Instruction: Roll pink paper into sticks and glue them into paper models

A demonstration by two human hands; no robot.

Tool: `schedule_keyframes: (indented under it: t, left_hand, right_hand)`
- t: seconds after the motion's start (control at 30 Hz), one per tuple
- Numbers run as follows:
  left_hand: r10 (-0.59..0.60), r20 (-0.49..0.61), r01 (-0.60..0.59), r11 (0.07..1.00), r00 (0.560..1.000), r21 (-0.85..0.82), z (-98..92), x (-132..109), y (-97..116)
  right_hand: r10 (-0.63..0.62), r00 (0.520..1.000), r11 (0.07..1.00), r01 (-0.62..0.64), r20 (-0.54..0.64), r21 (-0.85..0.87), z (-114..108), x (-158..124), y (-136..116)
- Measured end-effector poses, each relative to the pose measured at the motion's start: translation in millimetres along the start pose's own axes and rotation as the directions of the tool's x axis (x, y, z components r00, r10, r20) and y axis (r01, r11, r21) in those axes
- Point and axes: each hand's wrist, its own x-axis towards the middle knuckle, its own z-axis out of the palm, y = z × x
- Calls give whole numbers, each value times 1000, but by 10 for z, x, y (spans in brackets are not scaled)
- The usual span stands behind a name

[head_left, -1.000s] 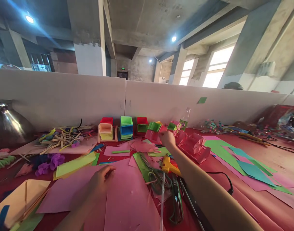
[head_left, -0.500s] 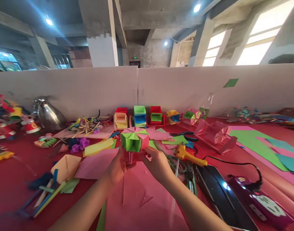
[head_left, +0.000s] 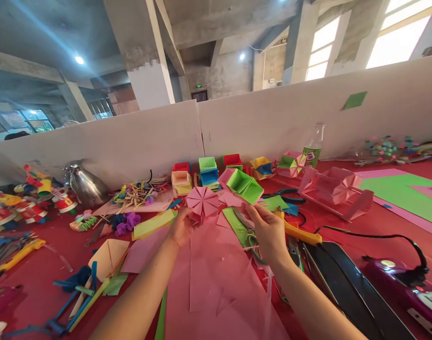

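Note:
My left hand (head_left: 182,227) is closed on a pink folded paper piece with a pleated round top (head_left: 202,202), held just above the table. My right hand (head_left: 268,229) pinches a green folded paper box piece (head_left: 244,184), held up and to the right of the pink one. The two pieces are apart. Under both hands lies a large pink paper sheet (head_left: 216,274) on the red table.
Stacked coloured paper boxes (head_left: 207,171) line the white partition (head_left: 131,141). Scissors (head_left: 249,231), a yellow glue gun (head_left: 300,232), a black tablet (head_left: 346,278) and a purple device (head_left: 407,283) lie right. Sticks (head_left: 136,193), a metal jug (head_left: 83,182), a bottle (head_left: 313,148) stand behind.
One second ago my right hand reached far to the paper pieces. Half a second ago both hands held a joined pink-and-green piece. Now the green part is pulled away from the pink part.

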Motion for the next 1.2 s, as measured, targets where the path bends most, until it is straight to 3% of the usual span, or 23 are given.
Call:
schedule_keyframes:
  t: [0.13,0.23,0.37,0.5,0.73,0.97,1.07,1.2]
  left_hand:
    - [52,-56,-55,998,997,-39,24,130,5]
    - [69,-163,-81,994,984,-72,-14,226,60]
    - [55,-286,-90,990,957,-110,-112,303,209]
    - [55,-328,-106,985,943,-138,-162,298,292]
    - [32,-315,-75,989,949,-125,-124,267,221]
    - [64,-247,-93,990,967,-107,-165,269,227]
    - [105,-203,-133,982,973,-132,-132,223,265]
    - [136,-98,-148,980,986,-129,44,161,371]
  right_hand:
    - [84,995,981,-71,-63,181,22,5,-7]
    - [130,989,965,-110,-72,240,33,-2,-20]
    - [159,984,958,-132,-85,255,23,16,4]
    - [165,984,968,-147,-74,205,44,53,101]
    - [168,982,976,-153,-87,152,226,110,279]
    - [196,978,948,-169,-76,269,222,119,223]
    - [244,970,918,-225,-18,325,178,108,194]
    - [335,930,873,-368,154,320,205,-7,195]
